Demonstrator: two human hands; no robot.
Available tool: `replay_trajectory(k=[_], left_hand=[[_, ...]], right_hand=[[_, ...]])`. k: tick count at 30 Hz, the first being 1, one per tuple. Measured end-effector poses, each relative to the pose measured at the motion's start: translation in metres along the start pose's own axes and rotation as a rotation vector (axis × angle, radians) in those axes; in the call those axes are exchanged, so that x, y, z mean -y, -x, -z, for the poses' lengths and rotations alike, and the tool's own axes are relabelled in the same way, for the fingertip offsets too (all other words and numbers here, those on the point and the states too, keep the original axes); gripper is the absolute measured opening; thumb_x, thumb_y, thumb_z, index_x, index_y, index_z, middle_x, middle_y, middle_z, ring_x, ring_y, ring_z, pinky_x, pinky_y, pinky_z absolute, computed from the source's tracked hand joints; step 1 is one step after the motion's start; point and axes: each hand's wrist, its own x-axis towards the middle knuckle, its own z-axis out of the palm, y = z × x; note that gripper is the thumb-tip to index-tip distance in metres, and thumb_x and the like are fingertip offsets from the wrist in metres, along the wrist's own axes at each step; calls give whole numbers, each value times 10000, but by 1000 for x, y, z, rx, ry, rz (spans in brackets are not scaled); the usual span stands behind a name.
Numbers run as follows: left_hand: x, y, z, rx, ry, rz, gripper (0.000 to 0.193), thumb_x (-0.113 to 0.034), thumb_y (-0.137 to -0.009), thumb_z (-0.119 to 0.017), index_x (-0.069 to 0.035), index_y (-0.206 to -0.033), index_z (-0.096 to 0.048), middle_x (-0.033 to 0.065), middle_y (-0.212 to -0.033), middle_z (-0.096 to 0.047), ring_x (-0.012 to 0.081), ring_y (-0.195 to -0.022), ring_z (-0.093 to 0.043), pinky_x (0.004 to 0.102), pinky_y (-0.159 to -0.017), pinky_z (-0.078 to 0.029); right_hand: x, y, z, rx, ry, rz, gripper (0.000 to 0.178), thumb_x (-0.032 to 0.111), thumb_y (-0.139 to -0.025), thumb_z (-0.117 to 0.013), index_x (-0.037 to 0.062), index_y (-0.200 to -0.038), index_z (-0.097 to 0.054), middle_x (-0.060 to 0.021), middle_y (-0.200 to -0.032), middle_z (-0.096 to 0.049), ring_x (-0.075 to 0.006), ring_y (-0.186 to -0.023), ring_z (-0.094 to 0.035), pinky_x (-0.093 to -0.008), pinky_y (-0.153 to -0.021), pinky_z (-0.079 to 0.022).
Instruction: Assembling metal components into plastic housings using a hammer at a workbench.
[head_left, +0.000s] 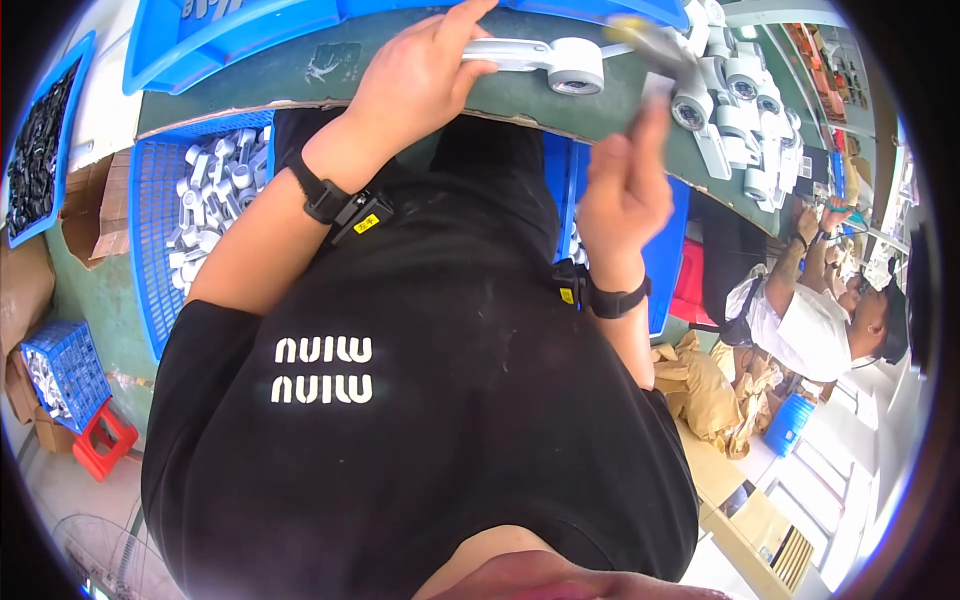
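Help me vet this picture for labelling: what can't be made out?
Head view:
Tool in right hand: shape smeared by motion blur.
White part: gripped end covered by left hand.
Blue tray: cut off by upper edge.
Blue basket: lower right hidden by left forearm.

Background, clock read from picture centre.
10: shallow blue plastic tray (36, 228) full of small black parts (45, 145). 9: blue lattice-sided plastic crate (85, 372); red plastic stool (105, 447) just beside it, toward 8. 3: co-worker in white top (808, 335) and dark cap (896, 320). 4: crumpled brown paper (705, 385), blue cylindrical drum (790, 425) near it; pale wooden unit (765, 518) further out, toward 5.
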Motion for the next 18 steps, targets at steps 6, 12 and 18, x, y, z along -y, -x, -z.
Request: replay_trajectory(k=[6,12,18], left_hand=[[6,6,-6,8,-53,108,325,-136,-946,-784,-58,-1253,-713,124,-1101,-751,359,-1001,-715,425,-855,-592],[18,8,-10,15,-110,-85,260,-118,-930,-778,-46,-1176,-736,127,-1056,-734,364,-967,-699,435,-835,-582],[17,8,-8,31,-100,-49,235,-117,-933,-776,-34,-1150,-744,128,-1063,-738,363,-965,-699,425,-833,-582]], right_hand=[[17,-11,1,263,598,318,482,28,-1056,-636,50,-1536,-600,-14,-816,-682,-71,-670,-567,-220,-664,-499],[-2,-7,4,164,522,235,509,31,-1083,-590,56,-1589,-540,1,-817,-648,-42,-677,-530,-211,-626,-476],[22,-6,11,335,412,-51,515,10,-1058,-607,52,-1569,-558,-5,-763,-644,-66,-662,-562,-239,-654,-494]])
